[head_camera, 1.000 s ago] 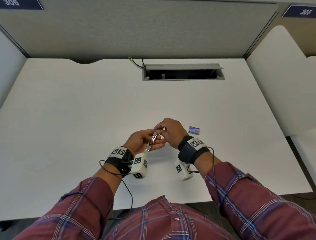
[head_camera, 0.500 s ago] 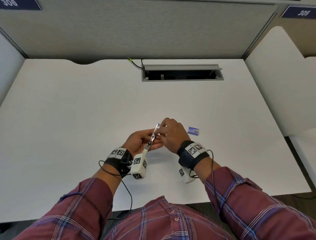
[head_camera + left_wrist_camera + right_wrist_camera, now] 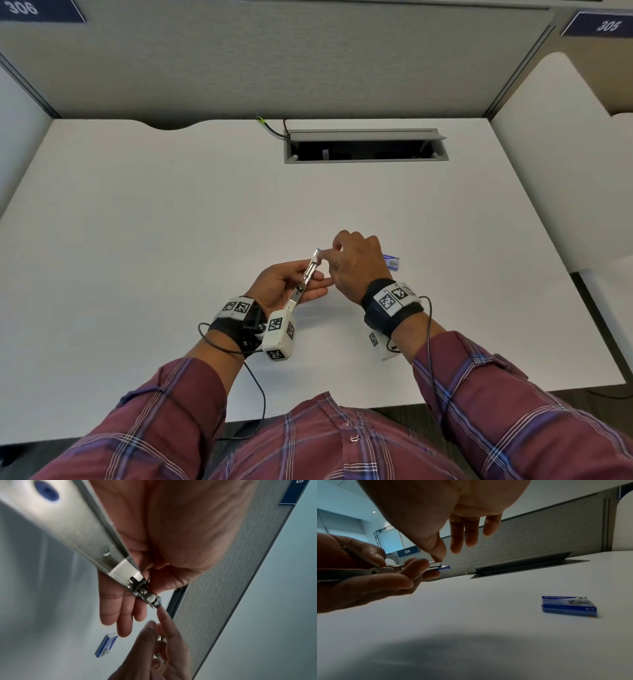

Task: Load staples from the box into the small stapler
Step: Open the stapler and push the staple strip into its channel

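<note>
Left hand (image 3: 286,286) gripped small stapler (image 3: 309,274), fingers (image 3: 320,282) curled round it; right hand (image 3: 359,263) fingers loose, one fingertip (image 3: 160,610) touching stapler's front end; box (image 3: 393,262) on tabletop (image 3: 171,240)

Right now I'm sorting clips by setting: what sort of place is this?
Probably an office cubicle: a white desk with a cable hatch, a grey fabric partition behind it, and numbered signs, 306 and 305.

306 sign (image 3: 37,9); 305 sign (image 3: 604,24).
</note>
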{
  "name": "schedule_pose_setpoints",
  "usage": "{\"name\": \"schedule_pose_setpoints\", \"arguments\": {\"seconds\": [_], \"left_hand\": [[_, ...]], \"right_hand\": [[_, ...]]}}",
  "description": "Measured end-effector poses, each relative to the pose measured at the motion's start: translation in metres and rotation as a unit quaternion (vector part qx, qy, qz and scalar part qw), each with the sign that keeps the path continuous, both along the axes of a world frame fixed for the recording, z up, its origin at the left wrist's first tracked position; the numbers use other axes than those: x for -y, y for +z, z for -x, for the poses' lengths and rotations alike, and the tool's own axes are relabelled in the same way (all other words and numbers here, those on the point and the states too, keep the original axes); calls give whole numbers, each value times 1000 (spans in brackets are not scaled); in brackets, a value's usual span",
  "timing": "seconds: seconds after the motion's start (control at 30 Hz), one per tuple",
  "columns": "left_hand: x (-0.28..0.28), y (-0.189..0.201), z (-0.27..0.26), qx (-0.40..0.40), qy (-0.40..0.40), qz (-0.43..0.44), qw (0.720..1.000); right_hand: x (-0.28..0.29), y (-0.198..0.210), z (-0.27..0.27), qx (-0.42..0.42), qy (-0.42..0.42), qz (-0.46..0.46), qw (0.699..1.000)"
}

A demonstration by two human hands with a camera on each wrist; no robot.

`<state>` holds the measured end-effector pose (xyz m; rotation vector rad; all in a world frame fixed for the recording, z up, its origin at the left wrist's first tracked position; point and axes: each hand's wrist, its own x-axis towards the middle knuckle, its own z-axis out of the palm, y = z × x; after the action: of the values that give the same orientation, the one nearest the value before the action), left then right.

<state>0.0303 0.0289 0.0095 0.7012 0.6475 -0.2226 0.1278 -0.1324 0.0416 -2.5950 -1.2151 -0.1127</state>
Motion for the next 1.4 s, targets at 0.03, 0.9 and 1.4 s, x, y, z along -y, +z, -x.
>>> {"name": "schedule_pose_setpoints", "arguments": {"seconds": [0.03, 0.9, 1.4], "left_hand": [[0, 0, 0, -2, 3, 1, 1000], [10, 8, 4, 40, 6, 29, 999], [17, 13, 0, 53, 44, -11, 998]], "right_hand": [[0, 0, 1, -1, -2, -5, 1000], [-12, -6, 16, -215, 0, -155, 964], [-12, -16, 23, -170, -73, -109, 977]]}}
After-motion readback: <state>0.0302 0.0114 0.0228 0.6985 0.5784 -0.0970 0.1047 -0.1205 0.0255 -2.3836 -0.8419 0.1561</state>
